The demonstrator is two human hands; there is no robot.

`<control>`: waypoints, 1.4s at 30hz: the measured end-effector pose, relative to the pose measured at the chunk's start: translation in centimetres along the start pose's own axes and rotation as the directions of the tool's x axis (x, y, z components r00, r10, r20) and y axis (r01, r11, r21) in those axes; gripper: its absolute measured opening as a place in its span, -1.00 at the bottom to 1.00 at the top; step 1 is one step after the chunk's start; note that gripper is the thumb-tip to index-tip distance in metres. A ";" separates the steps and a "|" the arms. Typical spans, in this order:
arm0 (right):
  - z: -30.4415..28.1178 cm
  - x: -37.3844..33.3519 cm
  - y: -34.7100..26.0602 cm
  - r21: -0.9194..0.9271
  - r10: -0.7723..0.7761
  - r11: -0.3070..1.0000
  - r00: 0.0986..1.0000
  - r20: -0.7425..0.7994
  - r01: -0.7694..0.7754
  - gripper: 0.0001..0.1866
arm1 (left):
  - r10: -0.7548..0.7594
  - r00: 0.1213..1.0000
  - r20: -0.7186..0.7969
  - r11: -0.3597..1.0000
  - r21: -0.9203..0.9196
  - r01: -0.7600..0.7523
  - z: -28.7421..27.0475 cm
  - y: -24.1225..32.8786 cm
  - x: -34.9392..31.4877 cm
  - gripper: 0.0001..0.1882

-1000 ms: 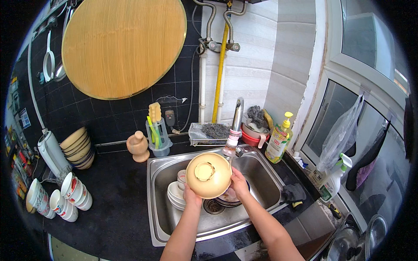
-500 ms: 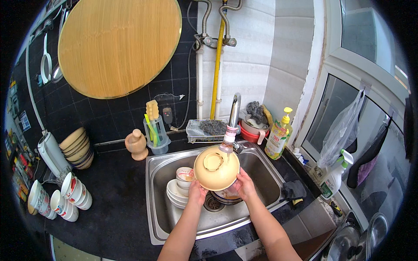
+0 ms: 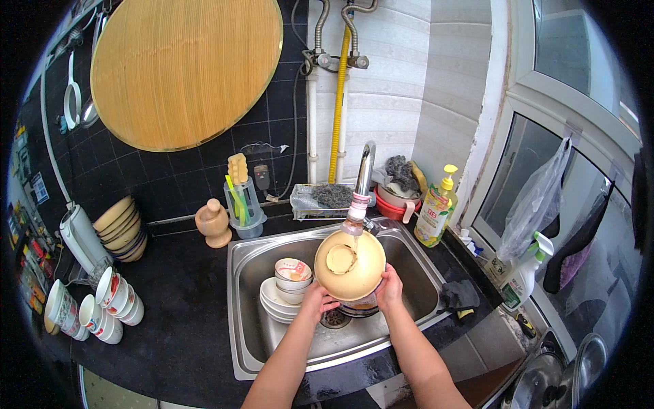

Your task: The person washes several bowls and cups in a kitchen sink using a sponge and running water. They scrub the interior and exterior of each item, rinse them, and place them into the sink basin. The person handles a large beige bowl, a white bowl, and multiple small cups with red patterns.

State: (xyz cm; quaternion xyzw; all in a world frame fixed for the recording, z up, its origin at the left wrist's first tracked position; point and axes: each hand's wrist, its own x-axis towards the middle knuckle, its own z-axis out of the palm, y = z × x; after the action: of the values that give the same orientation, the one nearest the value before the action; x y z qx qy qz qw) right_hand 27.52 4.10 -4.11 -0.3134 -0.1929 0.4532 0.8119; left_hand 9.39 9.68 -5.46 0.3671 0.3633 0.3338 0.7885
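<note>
A cream-yellow bowl point(image 3: 364, 269) is tilted under the faucet point(image 3: 360, 198), its underside and worn foot ring facing me. Water from the spout runs onto it. My left hand point(image 3: 317, 300) grips the bowl's lower left rim, and my right hand point(image 3: 389, 286) holds its right rim. Below, the steel sink point(image 3: 253, 351) contains a stack of white bowls point(image 3: 291, 281) on the left. Another stack of dark-rimmed dishes point(image 3: 360, 310) lies beneath the held bowl, mostly hidden by it. Near my left hand the drain point(image 3: 333, 319) shows.
Stacked yellow bowls point(image 3: 119, 228) and white patterned cups point(image 3: 112, 296) stand on the left counter. A wooden mortar point(image 3: 214, 223) and a utensil holder point(image 3: 246, 211) are behind the sink. Right of it are a soap bottle point(image 3: 436, 211), a dark cloth point(image 3: 460, 296) and a spray bottle point(image 3: 521, 276).
Both hands have shifted the bowl slightly to the right, and its foot ring has turned. More of the white bowl stack shows on the left.
</note>
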 end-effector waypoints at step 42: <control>4.5 -3.7 -1.3 -0.669 0.472 -0.483 0.811 0.345 0.566 -0.51 | 0.109 0.978 -0.177 0.984 -0.123 -0.132 -0.2 0.4 -0.7 -0.58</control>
State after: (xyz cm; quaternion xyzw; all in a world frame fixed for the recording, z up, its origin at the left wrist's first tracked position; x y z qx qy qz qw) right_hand 23.78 1.92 -0.07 -0.6779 -0.7314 0.0679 0.0306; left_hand 8.74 9.42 -5.01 0.3049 0.3832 0.4347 0.7558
